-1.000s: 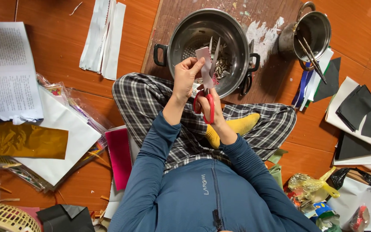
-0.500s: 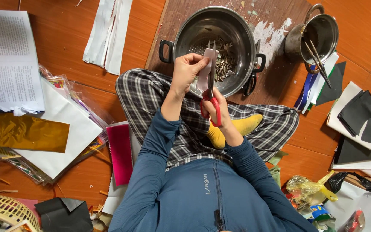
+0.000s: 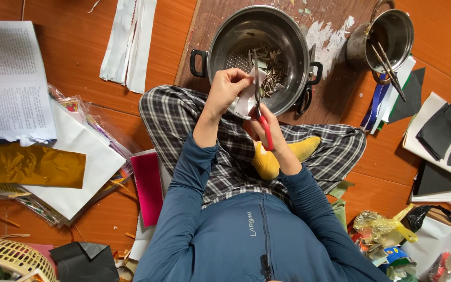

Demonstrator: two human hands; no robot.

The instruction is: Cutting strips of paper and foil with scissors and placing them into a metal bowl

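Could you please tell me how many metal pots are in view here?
2: the large handled pot just beyond the hands, and the small pot at upper right. Others may sit outside the frame.

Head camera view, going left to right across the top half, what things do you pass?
Printed sheet → white strips → colander → left hand holding a pale piece over it → small pot with sticks → black squares.
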